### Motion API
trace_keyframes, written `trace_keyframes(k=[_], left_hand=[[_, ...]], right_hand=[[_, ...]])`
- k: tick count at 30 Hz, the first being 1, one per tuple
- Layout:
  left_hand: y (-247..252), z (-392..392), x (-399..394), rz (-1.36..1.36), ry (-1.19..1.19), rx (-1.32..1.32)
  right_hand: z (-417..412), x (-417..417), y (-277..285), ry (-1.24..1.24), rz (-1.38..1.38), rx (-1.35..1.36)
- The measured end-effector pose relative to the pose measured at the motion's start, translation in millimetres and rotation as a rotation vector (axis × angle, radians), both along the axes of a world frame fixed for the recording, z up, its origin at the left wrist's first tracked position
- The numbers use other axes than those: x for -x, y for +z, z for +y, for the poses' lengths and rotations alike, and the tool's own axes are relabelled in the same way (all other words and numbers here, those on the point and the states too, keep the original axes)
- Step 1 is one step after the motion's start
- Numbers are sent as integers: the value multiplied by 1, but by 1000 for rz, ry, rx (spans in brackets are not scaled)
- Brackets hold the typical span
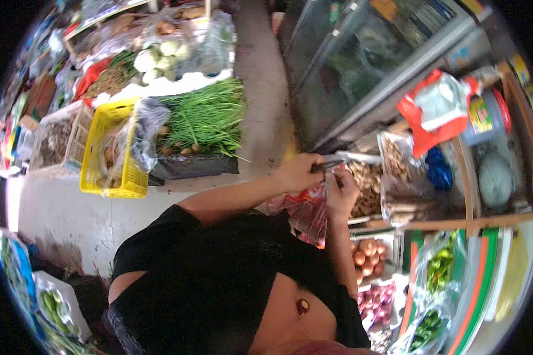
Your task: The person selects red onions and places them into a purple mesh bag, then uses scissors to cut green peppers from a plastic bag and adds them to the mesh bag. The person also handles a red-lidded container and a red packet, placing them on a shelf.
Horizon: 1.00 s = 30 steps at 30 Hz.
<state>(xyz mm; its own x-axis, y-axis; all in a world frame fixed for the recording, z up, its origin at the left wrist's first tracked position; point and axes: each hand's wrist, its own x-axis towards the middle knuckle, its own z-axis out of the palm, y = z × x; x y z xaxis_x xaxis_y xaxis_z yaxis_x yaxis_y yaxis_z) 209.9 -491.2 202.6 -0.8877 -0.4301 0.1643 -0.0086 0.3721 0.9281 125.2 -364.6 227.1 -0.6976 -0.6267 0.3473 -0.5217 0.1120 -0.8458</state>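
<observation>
My left hand (300, 171) is closed around the dark handle of a slim tool (355, 157) with a pale, blade-like end pointing right; blur hides whether it is a knife or scissors. Just beside it, my right hand (341, 195) pinches the top of a thin red-tinted plastic bag (311, 211), which hangs in front of my body. What the bag holds cannot be made out. Behind my right hand lies a shelf bin of brown dried goods (365, 188), perhaps mushrooms. A plastic-lined tray (397, 166) of similar pieces adjoins it.
Wooden shelving (468, 186) on the right carries a red-lidded jar (486, 116) and a red bag (439, 111). Onions (367, 257) sit below. A glass-door cooler (337, 71) stands ahead. Leftward are green chives (208, 115), a yellow crate (135, 177) and cabbages (160, 60).
</observation>
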Motion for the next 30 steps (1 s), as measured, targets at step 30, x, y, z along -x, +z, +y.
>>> trace_keyframes(k=[30], left_hand=[[-19,-230,-166,69,665,96]], right_hand=[[-297,-102,-29,714,-651,-56]])
